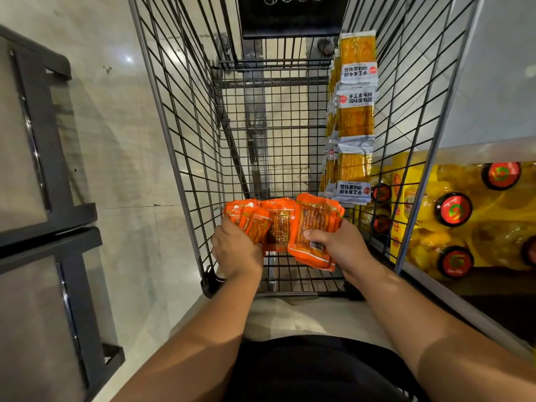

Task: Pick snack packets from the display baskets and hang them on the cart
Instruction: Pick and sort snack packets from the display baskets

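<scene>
A bundle of orange snack packets (281,224) is held over the near end of the black wire cart (185,158). My left hand (236,250) grips the bundle's left side. My right hand (339,245) grips the right side, thumb across the front packet. Strips of yellow snack packets with white labels (355,117) hang down the inside of the cart's right wall, above and beyond my right hand.
Yellow oil bottles with red caps (454,210) lie in a display to the right of the cart. A dark metal shelf frame (58,198) stands on the left over a pale tiled floor (121,134). The cart's black sign panel (290,15) closes its far end.
</scene>
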### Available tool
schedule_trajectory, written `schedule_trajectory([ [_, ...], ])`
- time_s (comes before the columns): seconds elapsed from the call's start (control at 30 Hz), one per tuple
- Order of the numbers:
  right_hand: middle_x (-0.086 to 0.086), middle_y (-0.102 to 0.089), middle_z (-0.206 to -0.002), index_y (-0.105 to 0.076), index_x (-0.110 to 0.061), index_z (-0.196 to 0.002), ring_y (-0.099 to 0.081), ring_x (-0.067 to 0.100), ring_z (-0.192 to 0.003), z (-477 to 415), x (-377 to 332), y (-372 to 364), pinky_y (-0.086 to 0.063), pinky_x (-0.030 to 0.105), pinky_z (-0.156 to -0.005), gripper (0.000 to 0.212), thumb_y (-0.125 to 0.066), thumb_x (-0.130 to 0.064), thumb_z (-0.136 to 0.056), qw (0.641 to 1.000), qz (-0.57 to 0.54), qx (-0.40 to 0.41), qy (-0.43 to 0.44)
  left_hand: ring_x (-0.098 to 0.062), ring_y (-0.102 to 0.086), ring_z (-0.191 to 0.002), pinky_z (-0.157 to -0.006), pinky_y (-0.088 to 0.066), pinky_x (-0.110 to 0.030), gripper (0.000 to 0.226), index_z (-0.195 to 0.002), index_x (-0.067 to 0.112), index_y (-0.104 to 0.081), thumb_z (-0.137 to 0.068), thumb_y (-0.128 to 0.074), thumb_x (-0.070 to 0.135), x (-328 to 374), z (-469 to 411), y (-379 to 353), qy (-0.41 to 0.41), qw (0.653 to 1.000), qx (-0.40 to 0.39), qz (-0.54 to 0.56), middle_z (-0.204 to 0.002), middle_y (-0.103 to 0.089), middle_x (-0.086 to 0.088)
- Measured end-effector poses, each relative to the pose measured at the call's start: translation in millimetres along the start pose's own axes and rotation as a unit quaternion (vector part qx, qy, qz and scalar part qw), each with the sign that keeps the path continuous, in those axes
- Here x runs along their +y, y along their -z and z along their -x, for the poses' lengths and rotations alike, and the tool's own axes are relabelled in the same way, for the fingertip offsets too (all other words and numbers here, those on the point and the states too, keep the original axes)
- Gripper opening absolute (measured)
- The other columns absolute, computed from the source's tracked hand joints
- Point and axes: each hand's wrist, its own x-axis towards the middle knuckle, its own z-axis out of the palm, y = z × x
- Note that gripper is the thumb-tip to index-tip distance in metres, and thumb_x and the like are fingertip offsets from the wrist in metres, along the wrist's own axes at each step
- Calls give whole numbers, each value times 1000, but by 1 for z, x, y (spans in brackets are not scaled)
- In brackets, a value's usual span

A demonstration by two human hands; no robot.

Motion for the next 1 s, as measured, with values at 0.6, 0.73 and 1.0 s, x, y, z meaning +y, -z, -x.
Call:
schedule_trajectory([
  [0.6, -2, -75, -111, -64, -27, -122, -72, 21, -103, 9, 4, -11, -55, 52, -98, 48, -85, -19, -79, 1000, -25, 18, -6, -35, -68, -98, -73, -56, -44, 64, -120, 16, -32, -81, -82, 19, -2, 6, 24, -30, 994, -94, 38, -105, -65, -10],
  [0.73, 1, -77, -107, -68, -24, -118, -73, 23, -99, 19, -8, -12, -55, 54, -97, 44, -85, -18, -78, 998, -58, 25, -13, -27, -63, -105, -85, -51, -39, 71, -117, 20, -36, -71, -91, 19, -3, 5, 53, -73, 978, -165, 103, -104, -58, 2],
  [1.0, 15, -76, -102, -66, -7, -116, -75, 30, -91, 85, -69, 7, -62, 42, -72, 47, -80, -6, -70, 981, -155, -103, 54, -26, -73, -101, -92, -56, -46, 76, -121, 18, -59, -54, -93, 3, -11, 3, 165, -78, 873, -311, 367, -107, -77, -6],
])
